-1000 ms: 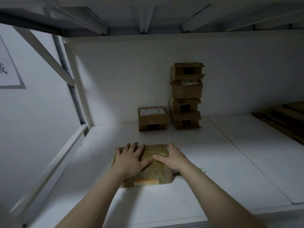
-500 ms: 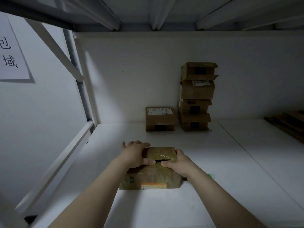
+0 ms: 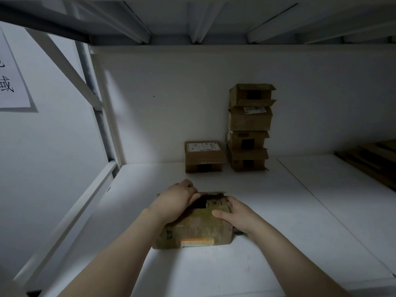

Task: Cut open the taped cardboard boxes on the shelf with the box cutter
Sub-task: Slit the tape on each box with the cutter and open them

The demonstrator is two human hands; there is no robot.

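Figure: sign and boards.
A paper sign (image 3: 12, 78) with printed characters hangs on the left wall (image 3: 53, 146); dark boards (image 3: 372, 161) lie stacked far right.

Near box (image 3: 194, 229): top flaps now parted, dark interior exposed; closed 0.5 s ago. Left hand (image 3: 175, 202) pulls far flap back; right hand (image 3: 232, 213) holds near flap.

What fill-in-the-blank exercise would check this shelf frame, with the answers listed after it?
1. The left hand and right hand grip the near brown cardboard box, whose top flaps are ____.
2. The tall stack of brown cardboard boxes holds ____ boxes.
3. The single brown cardboard box with a white label stands to the ____ of that stack.

Missing words: open; four; left.
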